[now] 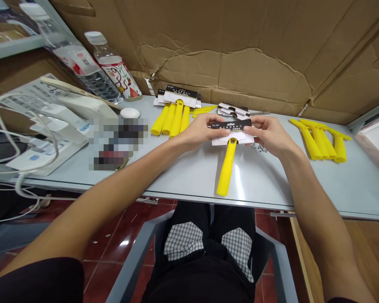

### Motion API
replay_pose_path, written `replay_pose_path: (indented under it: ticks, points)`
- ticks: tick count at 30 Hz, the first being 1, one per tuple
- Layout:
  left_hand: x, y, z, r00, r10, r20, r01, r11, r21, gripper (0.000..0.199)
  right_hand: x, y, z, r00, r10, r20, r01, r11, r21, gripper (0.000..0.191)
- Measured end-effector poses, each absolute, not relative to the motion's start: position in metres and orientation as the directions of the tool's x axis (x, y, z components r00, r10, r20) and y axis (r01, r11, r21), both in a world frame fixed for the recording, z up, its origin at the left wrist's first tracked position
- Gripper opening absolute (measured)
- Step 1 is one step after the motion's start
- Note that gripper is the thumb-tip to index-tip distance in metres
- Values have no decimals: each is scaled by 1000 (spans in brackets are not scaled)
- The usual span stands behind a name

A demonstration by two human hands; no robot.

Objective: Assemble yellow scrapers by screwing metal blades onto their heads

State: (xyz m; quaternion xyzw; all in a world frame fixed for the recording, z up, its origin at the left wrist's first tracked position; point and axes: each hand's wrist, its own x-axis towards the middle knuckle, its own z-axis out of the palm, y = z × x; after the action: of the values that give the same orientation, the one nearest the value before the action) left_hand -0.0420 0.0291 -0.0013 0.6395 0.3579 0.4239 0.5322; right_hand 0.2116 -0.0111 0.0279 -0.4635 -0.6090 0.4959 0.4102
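Observation:
My left hand (205, 129) and my right hand (268, 131) pinch the two ends of a black-and-white header card (219, 138), thumbs in front. The card is fitted on a yellow scraper (226, 168), whose handle hangs out below it toward the table's front edge. The scraper's head is hidden by the card. Just behind my hands lie several loose cards (232, 110). Farther left is a pile of carded yellow scrapers (177, 115), and to the right are several scrapers without cards (322, 139).
Two plastic bottles (116, 71) stand at the back left against a cardboard wall (255, 50). White cables (55, 143), boxes and a white mouse-like object (130, 113) occupy the left side. A blurred patch (116, 143) hides something on the grey table (183, 176).

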Motion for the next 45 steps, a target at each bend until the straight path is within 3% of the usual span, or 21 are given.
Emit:
replay_pose_path:
  ticks: [9, 16, 26, 32, 37, 45]
  points:
    - [-50, 31, 9, 544, 834, 93, 15, -120, 993, 37, 214, -10, 26, -230, 973, 24, 190, 69, -979, 26]
    - [-53, 34, 8, 592, 804, 52, 95, -134, 986, 77, 212, -10, 27, -189, 981, 44, 158, 74, -985, 26]
    - [-52, 33, 5, 620, 774, 132, -54, -125, 991, 55, 217, -8, 25, -188, 982, 25, 261, 75, -963, 34]
    - [-47, 29, 2, 604, 795, 56, -98, 4, 995, 62, 220, -6, 24, -150, 989, -17, 227, 17, -974, 32]
    - [-44, 25, 3, 639, 769, -22, -97, 109, 989, 51, 222, -4, 23, -201, 979, -21, 183, 16, -983, 34]
    - [-35, 24, -13, 605, 795, -42, -188, 194, 963, 65, 224, -4, 22, -206, 978, -5, 242, 46, -969, 28]
